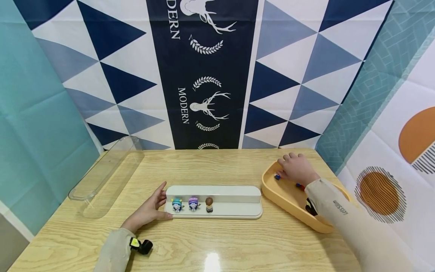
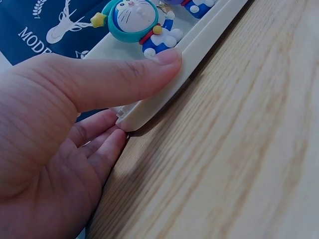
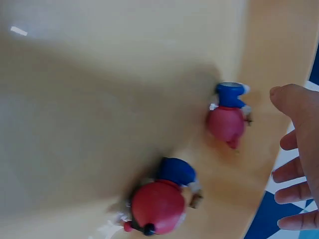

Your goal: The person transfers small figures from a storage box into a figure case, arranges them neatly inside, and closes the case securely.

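Note:
My left hand (image 1: 149,209) holds the left end of a long white two-step display stand (image 1: 234,210). In the left wrist view its thumb (image 2: 124,82) lies on the front rim and its fingers reach the corner below. On the lower step stand three small figurines: one with a teal hat (image 1: 177,205), one with a purple hat (image 1: 193,204) and one with a brown head (image 1: 209,204). My right hand (image 1: 296,168), fingers spread, is over the far end of an orange tray (image 1: 289,210). Two red-and-blue figurines, a smaller (image 3: 227,119) and a larger (image 3: 159,204), lie in it, apart from the fingers.
A clear plastic bin (image 1: 102,177) stands at the left on the wooden table (image 1: 190,245). Patterned cloth (image 1: 204,75) hangs behind the table's far edge, and more cloth hangs along both sides. The orange tray's raised wall surrounds the right hand's figurines.

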The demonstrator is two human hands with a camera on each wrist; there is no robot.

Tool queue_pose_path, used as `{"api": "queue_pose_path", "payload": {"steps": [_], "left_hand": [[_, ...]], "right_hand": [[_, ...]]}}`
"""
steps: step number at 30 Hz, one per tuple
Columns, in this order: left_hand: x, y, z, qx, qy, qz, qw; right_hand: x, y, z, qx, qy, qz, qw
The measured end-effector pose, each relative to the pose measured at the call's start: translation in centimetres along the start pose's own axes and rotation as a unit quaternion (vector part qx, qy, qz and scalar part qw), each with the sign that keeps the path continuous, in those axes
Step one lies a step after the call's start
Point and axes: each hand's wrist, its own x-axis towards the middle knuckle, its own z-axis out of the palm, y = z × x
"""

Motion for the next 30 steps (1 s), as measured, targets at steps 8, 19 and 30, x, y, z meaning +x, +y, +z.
{"api": "queue_pose_path", "payload": {"steps": [8,19,30], "left_hand": [[0.1,-0.1,0.1,0.003,0.002,0.0,1.0],[-0.1,-0.3,0.1,0.01,0.001,0.0,0.9999],[0.0,-0.4,0.0,0.01,0.002,0.005,0.9999]], "right_hand": [[-0.4,-0.3,1.5,-0.016,0.005,0.021,1.0],[-0.3,-1.7,2.6,0.051,-0.041,0.092,0.994],[-0.1,-2.0,2.5,0.119,-0.074,0.136,0.981]]}}
